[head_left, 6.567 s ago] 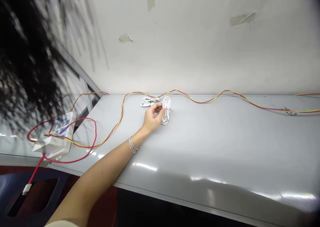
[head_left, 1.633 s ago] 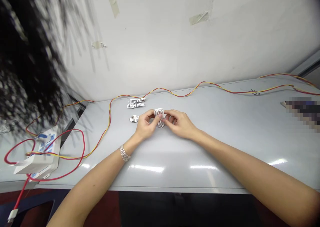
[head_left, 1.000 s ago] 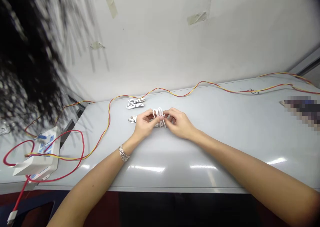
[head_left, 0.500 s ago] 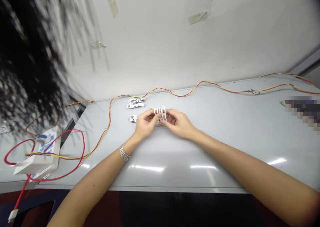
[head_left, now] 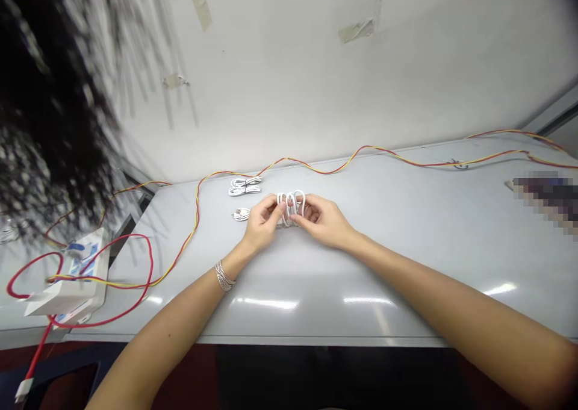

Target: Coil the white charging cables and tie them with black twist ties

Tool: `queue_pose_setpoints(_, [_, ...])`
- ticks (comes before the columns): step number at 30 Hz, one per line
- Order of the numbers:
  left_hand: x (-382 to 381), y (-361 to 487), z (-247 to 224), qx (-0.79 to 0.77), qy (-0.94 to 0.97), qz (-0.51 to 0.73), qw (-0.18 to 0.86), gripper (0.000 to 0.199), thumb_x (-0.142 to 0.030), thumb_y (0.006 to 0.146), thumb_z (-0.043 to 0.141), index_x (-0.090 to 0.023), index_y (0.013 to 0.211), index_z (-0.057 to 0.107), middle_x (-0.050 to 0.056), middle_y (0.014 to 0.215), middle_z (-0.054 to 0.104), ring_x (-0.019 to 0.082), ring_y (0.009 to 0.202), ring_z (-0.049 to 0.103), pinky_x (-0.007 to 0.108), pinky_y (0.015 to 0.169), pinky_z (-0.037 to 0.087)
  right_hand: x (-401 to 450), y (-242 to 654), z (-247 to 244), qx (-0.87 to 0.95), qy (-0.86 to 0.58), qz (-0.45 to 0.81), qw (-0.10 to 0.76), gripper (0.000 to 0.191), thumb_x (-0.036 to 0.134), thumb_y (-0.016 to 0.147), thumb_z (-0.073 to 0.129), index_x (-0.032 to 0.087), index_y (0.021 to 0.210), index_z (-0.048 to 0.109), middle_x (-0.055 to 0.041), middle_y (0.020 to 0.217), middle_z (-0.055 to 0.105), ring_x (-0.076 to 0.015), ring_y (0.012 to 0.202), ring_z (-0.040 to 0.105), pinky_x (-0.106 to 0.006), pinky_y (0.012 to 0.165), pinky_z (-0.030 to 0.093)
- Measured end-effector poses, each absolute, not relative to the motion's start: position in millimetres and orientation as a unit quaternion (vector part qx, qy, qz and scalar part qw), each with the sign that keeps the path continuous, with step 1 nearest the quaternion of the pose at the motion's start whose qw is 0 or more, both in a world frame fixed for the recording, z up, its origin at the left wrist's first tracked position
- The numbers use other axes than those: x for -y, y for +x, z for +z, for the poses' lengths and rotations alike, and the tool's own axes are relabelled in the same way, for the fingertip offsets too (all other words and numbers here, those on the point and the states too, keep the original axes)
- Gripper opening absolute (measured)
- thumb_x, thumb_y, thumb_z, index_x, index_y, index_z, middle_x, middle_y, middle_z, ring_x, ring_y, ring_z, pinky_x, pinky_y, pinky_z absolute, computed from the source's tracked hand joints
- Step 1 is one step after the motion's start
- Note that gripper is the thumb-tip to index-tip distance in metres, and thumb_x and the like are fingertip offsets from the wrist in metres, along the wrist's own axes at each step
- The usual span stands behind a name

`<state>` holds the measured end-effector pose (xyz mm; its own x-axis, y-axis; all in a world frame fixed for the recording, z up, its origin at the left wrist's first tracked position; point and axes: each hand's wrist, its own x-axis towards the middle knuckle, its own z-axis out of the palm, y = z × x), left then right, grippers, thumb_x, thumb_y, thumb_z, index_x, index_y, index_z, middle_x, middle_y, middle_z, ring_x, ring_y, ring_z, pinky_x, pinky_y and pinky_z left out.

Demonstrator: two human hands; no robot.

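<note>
A coiled white cable (head_left: 291,205) is held up between my two hands at the middle of the table, its loops showing between the fingers. My left hand (head_left: 263,222) pinches the coil's left side with thumb and fingers. On the right side, my right hand (head_left: 326,220) has its thumb and fingers closed on the loops. Just left of my left hand lies a white cable end with a metal plug (head_left: 241,214); my hand hides whatever continues behind it. Farther back rests a bundled white cable (head_left: 244,186) with a dark tie around it.
A red and yellow twisted wire (head_left: 197,199) runs along the back of the grey table (head_left: 406,217) and down its left side. At the left are a white box (head_left: 67,295) and a red cable (head_left: 151,259). A blurred-out object (head_left: 548,196) lies far right. Dark hair fills the upper left.
The cable loops between my hands have spread wider apart, and my fingers have shifted slightly on them. Both hands keep their hold in nearly the same place.
</note>
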<state>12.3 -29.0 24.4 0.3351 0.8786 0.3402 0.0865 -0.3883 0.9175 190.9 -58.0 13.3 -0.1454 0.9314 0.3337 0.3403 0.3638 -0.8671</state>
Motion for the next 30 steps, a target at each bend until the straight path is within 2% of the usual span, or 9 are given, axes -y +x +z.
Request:
queue_pose_setpoints(5, [28.1, 10.9, 21.2, -0.347, 0.723, 0.455, 0.387, 0.031, -0.047, 0.091, 0.061, -0.018, 0.086, 0.069, 0.003, 0.078, 0.056, 0.016, 0.075, 0.054, 0.029, 0.072, 0.045, 58.6, 191.2, 12.9, 0.701, -0.457, 0.32, 0.444, 0.027, 0.029, 0.083, 0.065, 0.017, 0.106, 0.068, 0.0002, 0.071, 0.059, -0.0119, 0.058, 0.052, -0.025, 0.057, 0.044])
queue_pose_setpoints(8, [26.7, 10.6, 17.6, -0.36, 0.727, 0.47, 0.348, 0.026, -0.041, 0.092, 0.061, -0.018, 0.083, 0.069, 0.003, 0.078, 0.056, 0.016, 0.077, 0.053, 0.029, 0.073, 0.044, 57.4, 191.3, 9.5, 0.693, -0.466, 0.297, 0.464, 0.023, 0.025, 0.083, 0.06, 0.016, 0.103, 0.067, -0.0001, 0.07, 0.057, -0.0121, 0.059, 0.051, -0.025, 0.057, 0.043])
queue_pose_setpoints(13, [25.5, 9.4, 18.3, -0.393, 0.704, 0.502, 0.312, 0.025, -0.041, 0.092, 0.061, -0.018, 0.086, 0.069, 0.005, 0.085, 0.057, 0.017, 0.085, 0.055, 0.028, 0.077, 0.046, 54.6, 190.6, 6.3, 0.641, -0.491, 0.317, 0.498, 0.022, 0.023, 0.081, 0.058, 0.016, 0.1, 0.065, -0.0007, 0.072, 0.059, -0.0127, 0.058, 0.053, -0.026, 0.055, 0.046])
queue_pose_setpoints(16, [25.2, 8.8, 20.7, -0.4, 0.692, 0.522, 0.297, 0.026, -0.042, 0.093, 0.06, -0.019, 0.084, 0.068, 0.006, 0.09, 0.058, 0.018, 0.092, 0.055, 0.029, 0.084, 0.046, 52.9, 190.7, 6.8, 0.591, -0.502, 0.373, 0.51, 0.024, 0.025, 0.082, 0.058, 0.017, 0.104, 0.063, 0.0, 0.071, 0.06, -0.0125, 0.053, 0.054, -0.028, 0.053, 0.049])
queue_pose_setpoints(19, [25.2, 9.4, 20.5, -0.39, 0.686, 0.515, 0.336, 0.026, -0.042, 0.094, 0.058, -0.018, 0.088, 0.066, 0.006, 0.092, 0.06, 0.018, 0.092, 0.057, 0.03, 0.086, 0.046, 52.1, 191.1, 6.3, 0.555, -0.494, 0.418, 0.523, 0.029, 0.031, 0.084, 0.06, 0.019, 0.11, 0.059, 0.0024, 0.068, 0.056, -0.0136, 0.05, 0.056, -0.028, 0.049, 0.051])
queue_pose_setpoints(22, [26.0, 11.0, 18.5, -0.371, 0.695, 0.499, 0.363, 0.024, -0.04, 0.093, 0.06, -0.017, 0.093, 0.066, 0.006, 0.092, 0.062, 0.017, 0.089, 0.059, 0.03, 0.084, 0.049, 53.4, 190.6, 5.2, 0.578, -0.463, 0.427, 0.519, 0.027, 0.037, 0.084, 0.064, 0.02, 0.105, 0.057, 0.0022, 0.07, 0.056, -0.0144, 0.054, 0.06, -0.029, 0.05, 0.053])
queue_pose_setpoints(30, [30.1, 11.9, 22.8, -0.296, 0.781, 0.463, 0.297, 0.016, -0.032, 0.088, 0.068, -0.017, 0.092, 0.071, 0.01, 0.1, 0.066, 0.021, 0.098, 0.063, 0.037, 0.092, 0.051, 57.7, 189.2, 8.4, 0.593, -0.426, 0.473, 0.493, 0.034, 0.042, 0.076, 0.075, 0.02, 0.098, 0.061, 0.0011, 0.07, 0.06, -0.016, 0.059, 0.062, -0.031, 0.058, 0.054])
